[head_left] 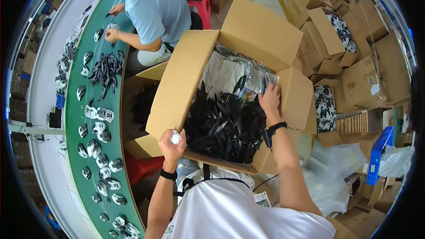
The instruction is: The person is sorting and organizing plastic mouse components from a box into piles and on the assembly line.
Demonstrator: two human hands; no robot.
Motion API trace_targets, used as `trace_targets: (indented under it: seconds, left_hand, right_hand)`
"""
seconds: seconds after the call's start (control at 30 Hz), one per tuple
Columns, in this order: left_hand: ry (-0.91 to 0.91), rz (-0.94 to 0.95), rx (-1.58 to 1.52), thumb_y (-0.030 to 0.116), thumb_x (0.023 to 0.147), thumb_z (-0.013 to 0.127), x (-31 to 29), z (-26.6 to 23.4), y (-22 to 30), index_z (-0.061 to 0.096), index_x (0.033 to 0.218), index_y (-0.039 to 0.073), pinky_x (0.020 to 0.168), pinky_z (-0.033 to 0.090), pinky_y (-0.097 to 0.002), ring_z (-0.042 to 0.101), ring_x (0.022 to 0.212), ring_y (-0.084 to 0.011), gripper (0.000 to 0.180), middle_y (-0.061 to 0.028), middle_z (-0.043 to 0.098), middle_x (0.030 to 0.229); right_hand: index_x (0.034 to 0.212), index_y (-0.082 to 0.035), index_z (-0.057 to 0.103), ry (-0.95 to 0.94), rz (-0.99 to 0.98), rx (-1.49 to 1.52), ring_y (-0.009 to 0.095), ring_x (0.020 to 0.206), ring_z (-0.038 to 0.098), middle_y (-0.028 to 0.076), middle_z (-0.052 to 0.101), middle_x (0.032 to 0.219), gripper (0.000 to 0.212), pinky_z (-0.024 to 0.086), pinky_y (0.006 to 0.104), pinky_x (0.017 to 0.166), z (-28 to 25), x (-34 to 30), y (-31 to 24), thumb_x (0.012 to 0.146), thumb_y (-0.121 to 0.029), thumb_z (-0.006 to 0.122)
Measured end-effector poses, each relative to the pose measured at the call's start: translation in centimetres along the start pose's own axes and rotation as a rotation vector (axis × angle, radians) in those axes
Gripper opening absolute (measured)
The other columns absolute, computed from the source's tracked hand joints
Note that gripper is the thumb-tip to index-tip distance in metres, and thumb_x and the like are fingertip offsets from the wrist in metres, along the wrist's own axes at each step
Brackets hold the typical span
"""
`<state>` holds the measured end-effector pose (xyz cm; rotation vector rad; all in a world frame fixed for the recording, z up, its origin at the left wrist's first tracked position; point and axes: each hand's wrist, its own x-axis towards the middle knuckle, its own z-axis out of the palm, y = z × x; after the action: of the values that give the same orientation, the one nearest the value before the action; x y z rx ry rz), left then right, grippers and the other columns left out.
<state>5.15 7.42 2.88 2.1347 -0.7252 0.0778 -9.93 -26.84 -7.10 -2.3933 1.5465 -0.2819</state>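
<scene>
Left hand (pixel 171 148): its fingers curled around a small shiny piece (pixel 175 137), beside the carton (pixel 183 79).
Right hand (pixel 270 101): fingers were slightly spread, at the carton's right side.
Black parts (pixel 226 126): they lay heaped inside the carton.

The long green table (pixel 74 117) carries a heap of curved black pieces (pixel 106 67) and scattered black-and-white parts (pixel 94 148).

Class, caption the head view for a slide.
Right hand at the right side of an open cardboard carton of curved black pieces, left hand at its near-left corner.
</scene>
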Motion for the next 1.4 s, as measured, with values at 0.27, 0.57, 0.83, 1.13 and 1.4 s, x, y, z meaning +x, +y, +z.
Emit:
trace_targets:
  seconds: [0.27, 0.57, 0.83, 1.13, 1.4]
  left_hand:
    - [0.004, 0.056, 0.102, 0.015, 0.071, 0.073, 0.0, 0.2, 0.0, 0.057, 0.074, 0.000, 0.058, 0.046, -0.0411, 0.057, 0.063, -0.0372, 0.023, -0.0174, 0.057, 0.068]
    - [-0.022, 0.053, 0.117, 0.015, 0.072, 0.073, 0.2, 0.1, 0.0, 0.057, 0.075, 0.000, 0.058, 0.046, -0.0413, 0.057, 0.063, -0.0373, 0.022, -0.0173, 0.057, 0.068]
    - [0.001, 0.055, 0.118, 0.016, 0.072, 0.074, 0.0, 0.3, -0.4, 0.057, 0.076, 0.000, 0.059, 0.046, -0.0416, 0.057, 0.065, -0.0374, 0.023, -0.0173, 0.057, 0.069]
    - [-0.007, 0.077, 0.095, 0.016, 0.073, 0.073, 0.3, 0.2, 0.4, 0.057, 0.073, 0.001, 0.058, 0.045, -0.0413, 0.055, 0.063, -0.0369, 0.022, -0.0163, 0.056, 0.068]
    - [0.024, 0.080, 0.071, 0.015, 0.072, 0.073, 0.7, 0.4, 0.4, 0.056, 0.074, 0.001, 0.058, 0.045, -0.0408, 0.055, 0.064, -0.0364, 0.022, -0.0160, 0.056, 0.068]
  right_hand:
    - [0.133, -0.019, 0.042, 0.034, -0.039, -0.157, 0.046, 0.108, 0.045, 0.019, 0.033, 0.134, 0.064, 0.053, 0.0475, 0.081, 4.1, 2.2, 1.1, 0.077, -0.024, 0.072]
    - [0.097, -0.008, 0.067, 0.060, -0.223, 0.244, 0.031, 0.090, 0.059, 0.014, 0.058, 0.096, 0.022, 0.050, 0.0433, 0.079, 3.9, 1.2, 3.8, 0.075, -0.008, 0.068]
    - [0.099, 0.000, 0.065, -0.212, 0.007, 1.081, 0.015, 0.064, 0.060, 0.007, 0.065, 0.075, 0.024, 0.050, 0.0278, 0.061, -0.6, -2.9, -1.0, 0.075, 0.001, 0.065]
    - [0.105, -0.001, 0.061, -0.684, -0.017, 1.219, 0.008, 0.067, 0.059, 0.003, 0.064, 0.081, 0.026, 0.048, 0.0220, 0.060, -7.6, -4.1, -2.6, 0.080, -0.001, 0.066]
    - [0.081, -0.004, 0.058, -0.862, -0.008, 0.912, 0.012, 0.057, 0.056, 0.002, 0.061, 0.066, 0.014, 0.045, 0.0243, 0.054, -7.2, -4.5, -1.2, 0.072, -0.002, 0.068]
